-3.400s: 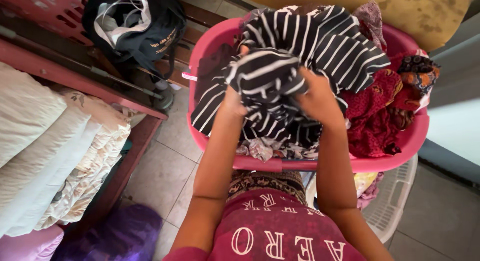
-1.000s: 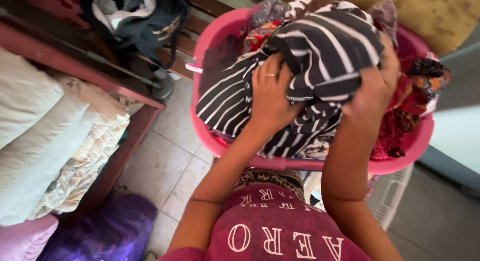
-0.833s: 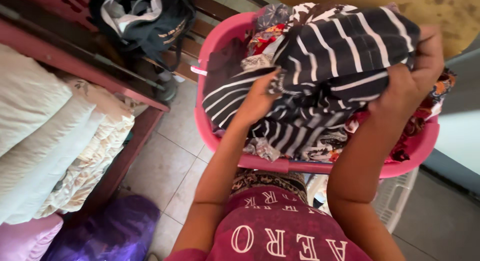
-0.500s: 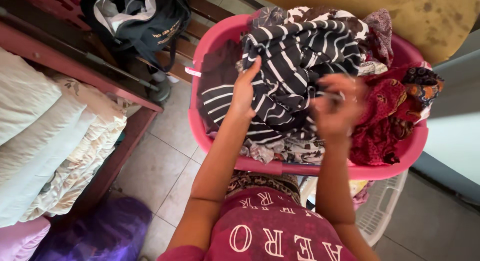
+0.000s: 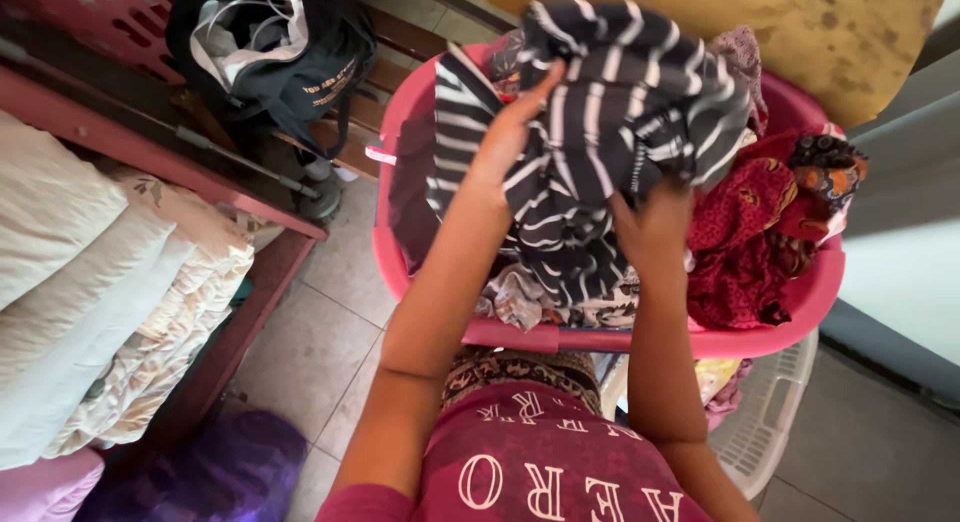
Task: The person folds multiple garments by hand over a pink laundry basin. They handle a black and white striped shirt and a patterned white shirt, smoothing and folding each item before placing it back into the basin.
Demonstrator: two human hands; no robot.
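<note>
- Black-and-white striped cotton garment (image 5: 600, 112): I see it lifted above the round pink plastic laundry basket (image 5: 800, 312), its tail trailing inside.
- Left hand (image 5: 510, 132): fingers spread flat against the cloth.
- Right hand (image 5: 652, 222): apparently bunching the lower fold; its fingers are partly hidden.
- Handling advice: I would raise the garment clear of the red patterned fabric (image 5: 745, 237) before spreading it.

The striped garment (image 5: 620, 112), which half a second ago lay spread over the laundry in the basket (image 5: 800, 312), is now bunched and lifted above it. The left hand (image 5: 510, 132) has risen and presses flat against the garment's left side. The right hand (image 5: 650, 222) has closed on the cloth hanging just above it.
</note>
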